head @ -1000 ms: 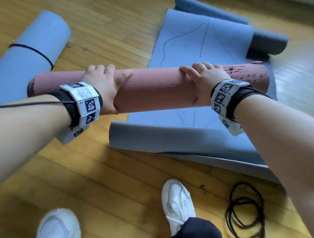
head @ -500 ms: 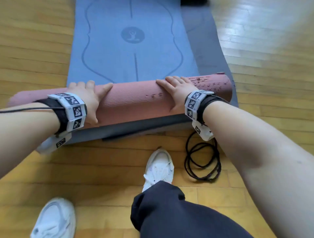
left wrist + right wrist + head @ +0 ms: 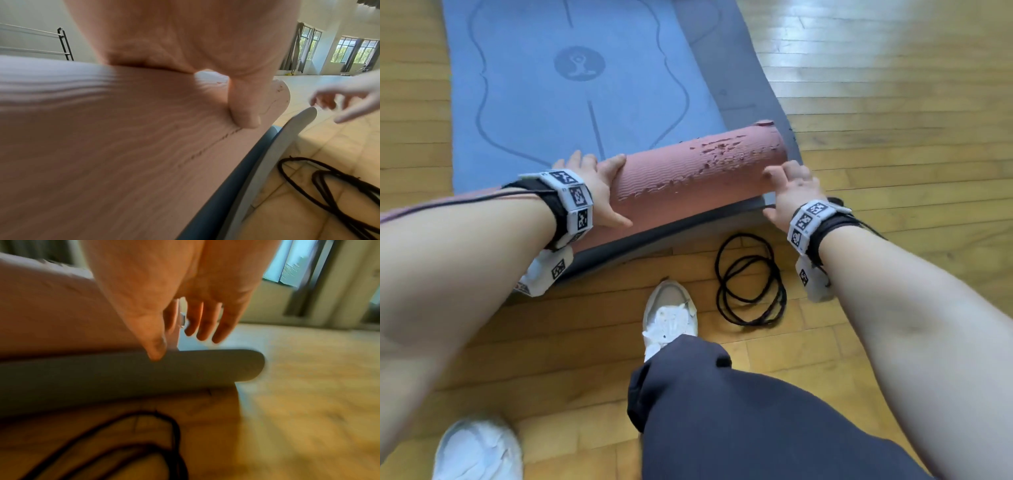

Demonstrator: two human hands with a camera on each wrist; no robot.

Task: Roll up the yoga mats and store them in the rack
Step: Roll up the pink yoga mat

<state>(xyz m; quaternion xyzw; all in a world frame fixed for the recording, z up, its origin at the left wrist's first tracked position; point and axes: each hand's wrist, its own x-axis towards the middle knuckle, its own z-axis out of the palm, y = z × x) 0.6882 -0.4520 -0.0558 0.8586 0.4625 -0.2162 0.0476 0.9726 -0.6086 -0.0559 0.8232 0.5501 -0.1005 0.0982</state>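
Note:
A rolled pink mat (image 3: 688,178) lies across the near end of a flat blue mat (image 3: 534,102), which has a grey layer (image 3: 722,68) under it. My left hand (image 3: 602,188) grips the roll near its middle, fingers over the top and thumb (image 3: 244,113) pressed on the near side. My right hand (image 3: 787,185) is off the roll at its right end. It hangs with fingers (image 3: 201,324) loosely spread over the grey corner (image 3: 236,366) and holds nothing. The roll's left end is hidden behind my left forearm.
A coil of black cord (image 3: 750,281) lies on the wooden floor just in front of the mats. My white shoes (image 3: 671,315) and bent knee in dark trousers (image 3: 756,411) are close behind it. A black metal rack (image 3: 63,43) stands by the wall.
The pink roll, held in the air a second ago, now rests on the blue mat's near end. My right hand slid to the roll's right end and let go.

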